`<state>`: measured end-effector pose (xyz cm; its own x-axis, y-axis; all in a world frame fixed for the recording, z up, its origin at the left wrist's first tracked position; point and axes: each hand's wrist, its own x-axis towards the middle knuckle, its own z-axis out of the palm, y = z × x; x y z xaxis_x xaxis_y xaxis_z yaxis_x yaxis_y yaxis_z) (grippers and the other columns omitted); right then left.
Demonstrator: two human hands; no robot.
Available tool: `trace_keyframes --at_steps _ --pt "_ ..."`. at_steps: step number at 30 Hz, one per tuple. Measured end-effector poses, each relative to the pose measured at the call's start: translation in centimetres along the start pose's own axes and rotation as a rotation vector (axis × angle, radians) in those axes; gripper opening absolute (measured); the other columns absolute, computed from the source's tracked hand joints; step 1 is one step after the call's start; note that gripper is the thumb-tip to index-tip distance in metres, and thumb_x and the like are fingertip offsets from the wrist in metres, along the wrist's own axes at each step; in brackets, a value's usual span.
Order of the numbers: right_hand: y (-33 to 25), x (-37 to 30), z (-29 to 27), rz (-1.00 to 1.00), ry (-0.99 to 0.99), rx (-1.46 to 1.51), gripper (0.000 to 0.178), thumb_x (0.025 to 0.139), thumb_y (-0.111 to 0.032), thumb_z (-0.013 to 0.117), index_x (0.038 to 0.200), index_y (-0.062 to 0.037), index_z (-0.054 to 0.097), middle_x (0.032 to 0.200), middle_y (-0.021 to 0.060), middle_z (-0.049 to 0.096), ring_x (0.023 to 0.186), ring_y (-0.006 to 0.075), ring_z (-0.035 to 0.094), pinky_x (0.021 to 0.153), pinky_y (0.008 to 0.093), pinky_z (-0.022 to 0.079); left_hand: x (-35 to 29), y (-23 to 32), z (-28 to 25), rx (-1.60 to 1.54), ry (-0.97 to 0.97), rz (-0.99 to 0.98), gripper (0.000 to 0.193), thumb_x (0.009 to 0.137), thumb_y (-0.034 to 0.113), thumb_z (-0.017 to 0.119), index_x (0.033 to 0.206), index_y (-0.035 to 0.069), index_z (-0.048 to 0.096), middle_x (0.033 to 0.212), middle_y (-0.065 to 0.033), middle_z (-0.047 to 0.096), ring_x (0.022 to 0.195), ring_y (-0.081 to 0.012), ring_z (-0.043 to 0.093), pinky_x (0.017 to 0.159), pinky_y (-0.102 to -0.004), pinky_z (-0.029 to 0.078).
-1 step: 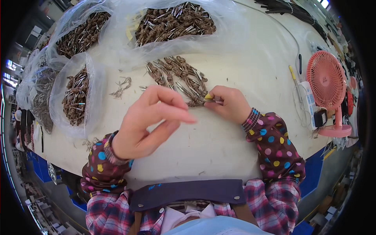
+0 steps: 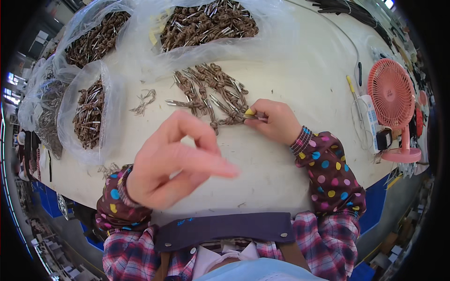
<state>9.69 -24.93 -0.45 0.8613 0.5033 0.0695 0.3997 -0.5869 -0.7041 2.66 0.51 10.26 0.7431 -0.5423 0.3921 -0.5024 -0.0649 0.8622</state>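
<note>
Presently pinching silver-tipped cord end point(image 2: 256, 117) betw. thumb + fingers of R hand point(image 2: 277, 122), w/ small yellow piece point(image 2: 249, 112) at fingertips. Holding L hand point(image 2: 171, 164) raised above pale table point(image 2: 269, 171), w/ fingers bent and index reaching right; cannot tell if gripping anything, owing to blur. Found knotted brown cords point(image 2: 218, 85) bunched on table, left of and beyond R hand. Noted also clear plastic bag point(image 2: 113, 112) w/ similar cords point(image 2: 89, 112) at left, pink fan point(image 2: 390, 89) at right.
</note>
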Motion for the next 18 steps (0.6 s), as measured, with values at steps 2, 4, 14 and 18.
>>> trace_keyframes --at_steps 2,4,14,18 --pt "-0.2 0.4 -0.2 -0.021 0.022 0.000 0.017 0.078 -0.017 0.072 0.086 -0.0048 0.064 0.081 0.0095 0.063 0.070 0.0240 0.063 0.064 0.0309 0.051 -0.4 2.6 0.2 -0.255 -0.068 0.124 0.022 0.085 0.015 0.067 0.094 0.036 0.068 0.095 0.0052 0.052 0.087 -0.0115 0.047 0.081 -0.0293 0.040" --pt "-0.3 0.0 -0.5 -0.022 0.005 -0.013 0.017 0.078 -0.017 0.072 0.087 -0.0045 0.064 0.081 0.0092 0.063 0.069 0.0235 0.062 0.064 0.0305 0.051 0.2 2.1 -0.6 -0.362 -0.254 0.190 0.027 0.087 0.011 0.064 0.093 0.037 0.070 0.094 0.0070 0.052 0.091 -0.0101 0.045 0.083 -0.0295 0.040" --pt "0.0 0.2 0.1 -0.050 0.005 0.008 0.017 0.080 -0.017 0.071 0.088 -0.0041 0.063 0.081 0.0090 0.062 0.070 0.0224 0.062 0.064 0.0299 0.050 -1.4 2.5 -0.4 -0.665 -0.457 0.109 0.030 0.083 0.000 0.061 0.093 0.026 0.072 0.077 0.0074 0.063 0.051 -0.0029 0.051 0.088 -0.0315 0.036" --pt "0.2 -0.1 -0.1 -0.072 0.024 0.006 0.016 0.080 -0.016 0.071 0.087 -0.0041 0.063 0.081 0.0089 0.062 0.069 0.0230 0.062 0.064 0.0303 0.050 -1.3 2.9 0.2 -0.650 -0.435 0.083 0.033 0.082 -0.004 0.059 0.095 0.025 0.070 0.077 0.0063 0.063 0.053 -0.0038 0.053 0.089 -0.0332 0.035"
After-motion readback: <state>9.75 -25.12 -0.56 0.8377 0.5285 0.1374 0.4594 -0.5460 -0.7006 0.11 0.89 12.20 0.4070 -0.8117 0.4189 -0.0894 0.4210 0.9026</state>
